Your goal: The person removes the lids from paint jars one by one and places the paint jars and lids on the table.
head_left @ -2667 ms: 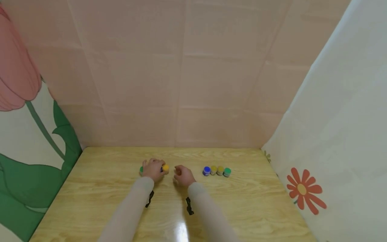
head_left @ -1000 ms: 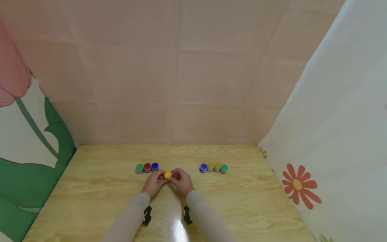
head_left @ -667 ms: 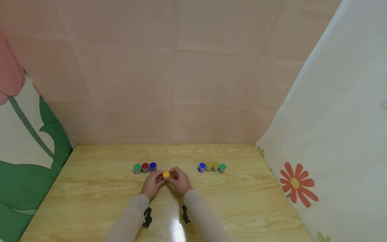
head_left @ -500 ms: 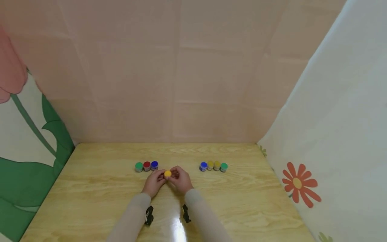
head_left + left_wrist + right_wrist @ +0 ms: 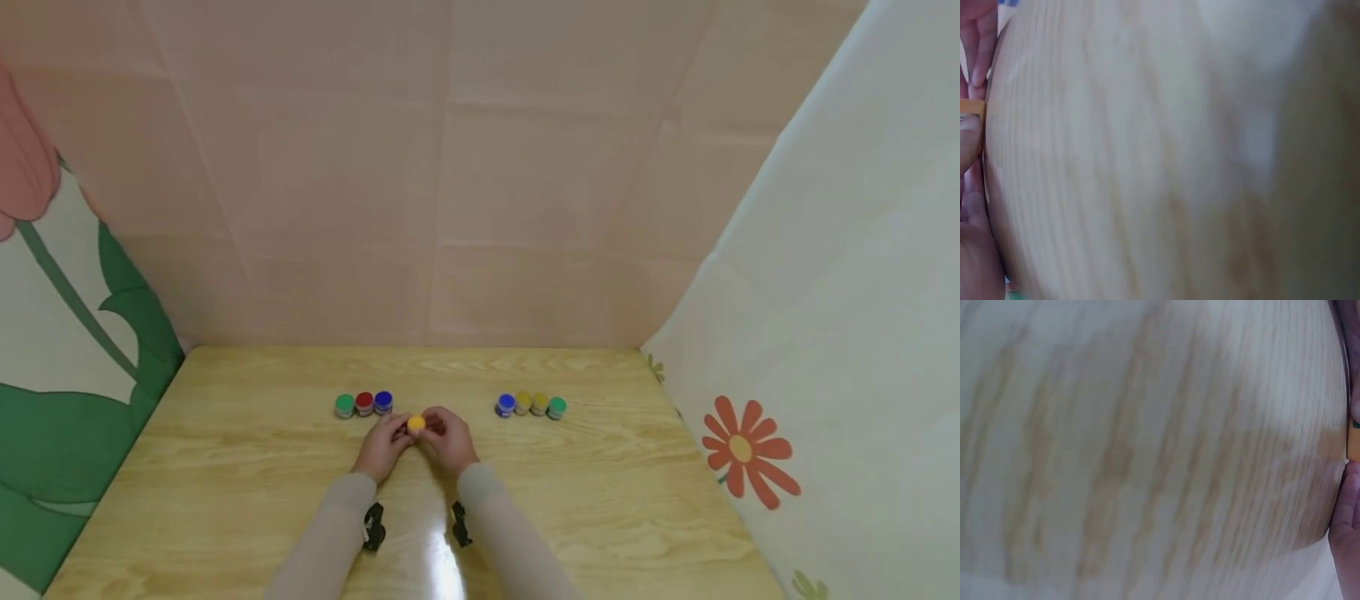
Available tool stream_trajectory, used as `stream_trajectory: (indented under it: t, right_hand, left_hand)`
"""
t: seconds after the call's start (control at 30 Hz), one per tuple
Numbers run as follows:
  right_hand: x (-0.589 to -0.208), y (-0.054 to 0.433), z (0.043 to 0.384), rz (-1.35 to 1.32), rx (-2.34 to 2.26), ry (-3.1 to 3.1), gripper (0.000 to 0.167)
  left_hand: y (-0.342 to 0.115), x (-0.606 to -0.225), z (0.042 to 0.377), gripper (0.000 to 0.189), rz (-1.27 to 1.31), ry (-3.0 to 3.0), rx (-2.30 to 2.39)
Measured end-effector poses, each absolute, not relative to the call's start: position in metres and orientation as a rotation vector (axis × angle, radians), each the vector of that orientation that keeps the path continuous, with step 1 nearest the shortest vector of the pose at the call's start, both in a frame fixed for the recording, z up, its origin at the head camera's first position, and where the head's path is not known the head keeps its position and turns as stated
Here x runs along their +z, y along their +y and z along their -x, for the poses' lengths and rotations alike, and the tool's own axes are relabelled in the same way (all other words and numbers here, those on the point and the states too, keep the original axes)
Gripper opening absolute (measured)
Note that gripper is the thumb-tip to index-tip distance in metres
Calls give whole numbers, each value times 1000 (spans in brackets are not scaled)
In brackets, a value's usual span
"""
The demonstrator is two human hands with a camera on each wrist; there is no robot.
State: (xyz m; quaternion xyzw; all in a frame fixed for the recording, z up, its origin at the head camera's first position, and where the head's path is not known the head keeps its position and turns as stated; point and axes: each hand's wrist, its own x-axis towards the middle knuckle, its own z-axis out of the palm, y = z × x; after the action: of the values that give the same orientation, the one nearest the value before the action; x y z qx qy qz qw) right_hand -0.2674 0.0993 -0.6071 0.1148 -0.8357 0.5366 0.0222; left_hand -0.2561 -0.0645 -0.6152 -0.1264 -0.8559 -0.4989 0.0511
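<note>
A small jar with an orange-yellow lid [image 5: 416,424] is between my two hands near the middle of the table. My left hand [image 5: 382,447] holds it from the left, thumb and fingers at its side; in the left wrist view the thumb [image 5: 969,142] presses on the orange jar [image 5: 974,107]. From the right, my right hand [image 5: 452,443] pinches the same jar, its fingertips meeting close to the left ones. Only a strip of the orange jar [image 5: 1354,442] shows at the edge of the right wrist view. The fingers hide most of its body.
Just beyond my left hand stand a green-lidded jar [image 5: 344,406], a red-lidded jar [image 5: 364,403] and a blue-lidded jar [image 5: 383,402] in a row. Another row at right has a blue-lidded jar [image 5: 506,405], two yellow-lidded jars [image 5: 523,403] and a green-lidded jar [image 5: 557,407].
My left hand has come from over the left row toward me with the orange-lidded jar, and my right hand has joined it there. Over the last second the hands have barely moved.
</note>
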Motion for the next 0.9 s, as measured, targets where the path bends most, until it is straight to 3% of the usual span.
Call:
stream_trajectory:
  t: [0.9]
  right_hand:
    - [-598, 103, 260, -500, 1537, -2635, 22]
  left_hand:
    - [-67, -614, 255, 37, 390, -2643, -1494]
